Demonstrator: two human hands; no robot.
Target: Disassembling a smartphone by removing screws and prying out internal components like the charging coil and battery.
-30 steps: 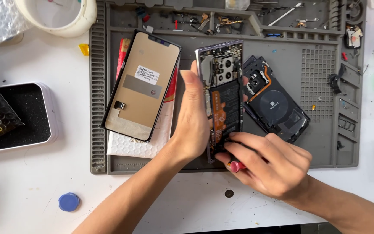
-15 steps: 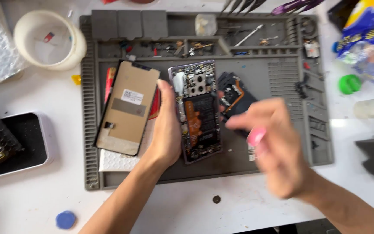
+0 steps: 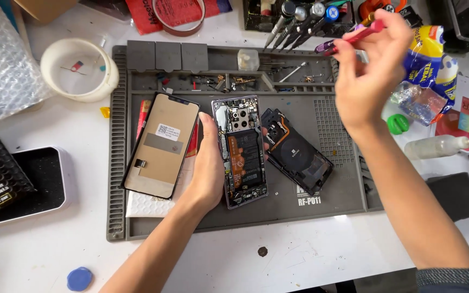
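White tabletop, scuffed and stained, spreads under a grey rubbery repair mat (image 3: 348, 201) with ribbed edges and small compartments along its top row, where loose screws and tiny metal parts lie. On the mat I steady an opened phone body (image 3: 241, 152), a tall rectangle with a thin metal frame, its dark battery, orange flex strips and camera cluster exposed. My left hand (image 3: 208, 163) lies along its left edge, thumb on that edge, fingertips just showing at the right edge, so the frame sits clasped between them, flat on the mat.

To the left of that hand lies the detached screen panel (image 3: 161, 144), back side up, tan and smooth with a small white label and a grey strip; it rests partly on a white textured pad (image 3: 150, 205). Just right of the phone body sits the black back cover (image 3: 297, 154), tilted, with a round coil and an orange strip.

My right hand (image 3: 367, 68) is raised over the mat's upper right corner, fingers pinched around a slim pink-handled tool (image 3: 354, 37) with a purple tip, held nearly level. Beside it stands a rack of screwdrivers (image 3: 299, 16) with metal shafts and coloured caps. Further left sit a white round plastic lid (image 3: 80, 68) and crinkly bubble wrap (image 3: 4, 59).
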